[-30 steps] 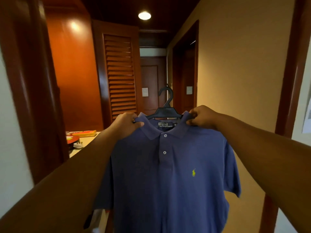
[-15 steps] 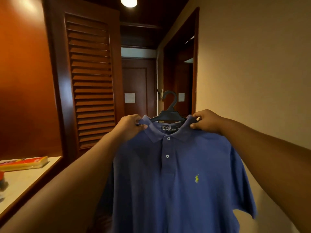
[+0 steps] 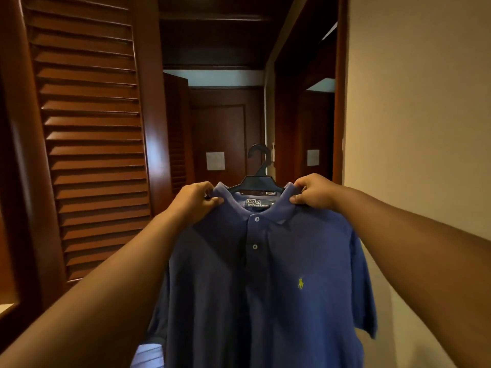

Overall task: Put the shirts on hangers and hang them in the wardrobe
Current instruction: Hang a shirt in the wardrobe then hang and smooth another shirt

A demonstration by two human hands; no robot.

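A blue polo shirt with a small yellow logo hangs in front of me on a black plastic hanger, whose hook sticks up above the collar. My left hand pinches the shirt's left shoulder by the collar. My right hand pinches the right shoulder the same way. Both arms are stretched out, holding the shirt up at chest height. The hanger's arms are hidden inside the shirt.
A louvred wooden wardrobe door stands open close on my left. A second louvred door is further along. A dark wooden door closes the corridor's end. A beige wall runs along my right.
I have moved forward along the corridor with the shirt. The louvred door has come much closer on my left, and the counter with its items has slid out of view. My grip is unchanged.
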